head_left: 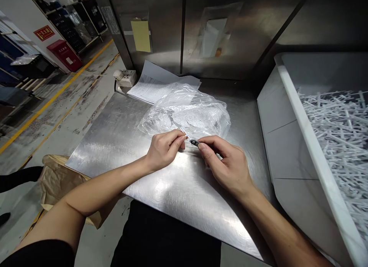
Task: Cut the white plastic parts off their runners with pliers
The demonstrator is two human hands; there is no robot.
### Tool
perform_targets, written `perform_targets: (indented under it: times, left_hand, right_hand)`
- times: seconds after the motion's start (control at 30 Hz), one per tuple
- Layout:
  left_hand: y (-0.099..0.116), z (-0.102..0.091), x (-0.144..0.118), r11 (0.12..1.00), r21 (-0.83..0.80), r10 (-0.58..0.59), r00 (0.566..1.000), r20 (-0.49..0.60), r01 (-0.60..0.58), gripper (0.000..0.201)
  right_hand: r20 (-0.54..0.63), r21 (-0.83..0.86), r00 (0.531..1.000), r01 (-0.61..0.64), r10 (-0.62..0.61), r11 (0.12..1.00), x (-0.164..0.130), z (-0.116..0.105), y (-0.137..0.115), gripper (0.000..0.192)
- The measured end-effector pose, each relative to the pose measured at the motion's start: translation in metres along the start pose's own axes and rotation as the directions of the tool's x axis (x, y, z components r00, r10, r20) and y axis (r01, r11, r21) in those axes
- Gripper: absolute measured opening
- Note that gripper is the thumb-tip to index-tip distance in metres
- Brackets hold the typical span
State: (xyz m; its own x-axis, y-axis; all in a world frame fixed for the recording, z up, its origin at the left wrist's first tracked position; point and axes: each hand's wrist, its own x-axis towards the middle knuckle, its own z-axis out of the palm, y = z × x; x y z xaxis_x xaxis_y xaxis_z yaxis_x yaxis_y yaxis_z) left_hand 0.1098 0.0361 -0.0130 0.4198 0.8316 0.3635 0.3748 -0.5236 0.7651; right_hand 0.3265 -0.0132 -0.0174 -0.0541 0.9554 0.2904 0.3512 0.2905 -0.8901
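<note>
Steel table (120,132) bears both hands just before the bag (186,113): the left hand (163,150) pinches a thin white stick (184,133), the right hand (227,163) pinches a small dark cap (194,142); keeping both braced low should steady the fit.

Two bare forearms end in the left hand (163,150) and right hand (230,167), without rings or gloves. Black short sleeves and dark trousers show below the steel table (120,129).

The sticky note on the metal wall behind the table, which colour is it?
The sticky note is pale yellow, seen best in the head view.
</note>
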Motion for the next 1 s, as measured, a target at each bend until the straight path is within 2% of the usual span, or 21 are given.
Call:
perform_targets:
  times: [0.2,0.33,0.43,0.53,0.67,0.8,0.9,1.0]
  left_hand:
    - [-0.001,0.002,0.0,0.998,0.024,-0.059,0.998,0.023,0.059,0.025]
    - [0.003,0.002,0.003,0.981,0.069,-0.185,0.981,0.063,0.18,0.022]
    - [0.004,0.002,0.005,0.965,0.104,-0.247,0.966,0.072,0.239,0.024]
    - [0.002,0.0,0.005,0.975,0.032,-0.221,0.972,0.085,0.219,0.026]
    - [-0.001,-0.001,0.003,0.981,-0.134,-0.126,0.987,0.103,0.14,0.028]
    - [-0.001,-0.001,-0.001,0.968,-0.239,-0.054,0.991,0.12,0.082,0.028]
    - [-0.002,-0.002,0.0,0.969,-0.242,-0.025,0.993,0.116,0.053,0.028]
    - [-0.003,-0.002,0.002,0.982,-0.19,0.028,0.998,0.065,-0.015,0.025]
  right_hand:
    - [0.027,0.11,0.986,-0.165,0.163,0.98,0.0,0.002,0.0,0.029]
    - [0.071,0.215,0.956,-0.293,0.284,0.932,0.004,0.003,0.001,0.037]
    - [0.094,0.267,0.939,-0.344,0.331,0.9,0.005,0.005,0.002,0.04]
    - [0.076,0.3,0.949,-0.316,0.307,0.9,0.005,0.005,0.002,0.039]
    - [-0.044,0.297,0.974,-0.201,0.224,0.934,0.005,0.001,-0.004,0.034]
    - [-0.14,0.286,0.975,-0.128,0.173,0.95,0.005,-0.003,-0.009,0.031]
    - [-0.164,0.286,0.97,-0.125,0.177,0.95,0.007,-0.004,-0.006,0.03]
    - [-0.205,0.242,0.961,-0.134,0.185,0.961,0.007,-0.004,-0.001,0.031]
